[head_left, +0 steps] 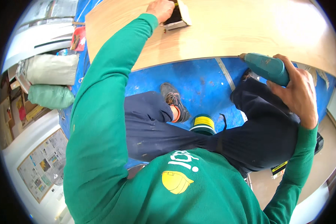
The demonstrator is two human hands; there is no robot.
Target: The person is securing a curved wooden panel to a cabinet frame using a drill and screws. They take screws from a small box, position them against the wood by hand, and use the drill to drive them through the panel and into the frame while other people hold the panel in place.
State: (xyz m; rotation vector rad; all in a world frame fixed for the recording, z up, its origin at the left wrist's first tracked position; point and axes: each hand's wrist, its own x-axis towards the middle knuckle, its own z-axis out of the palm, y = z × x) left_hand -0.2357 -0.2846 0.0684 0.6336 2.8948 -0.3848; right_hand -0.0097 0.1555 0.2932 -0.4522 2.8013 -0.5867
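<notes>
My left hand (162, 9) is at a small open cardboard box (177, 23) on the light wooden board (250, 30), its curled fingers at the dark interior; what they hold, if anything, is unclear. My right hand (298, 89) grips a teal handheld tool (265, 67) with a narrow tip pointing left, near the board's front edge. A small metal piece (164, 31) lies just in front of the box.
Blue sheeting (198, 82) covers the floor beneath the board, around my shoes (173, 100). A green-and-yellow container (202, 123) sits between my legs. At the left are rolled white material (52, 69), a green bundle (50, 97) and a red container (78, 37).
</notes>
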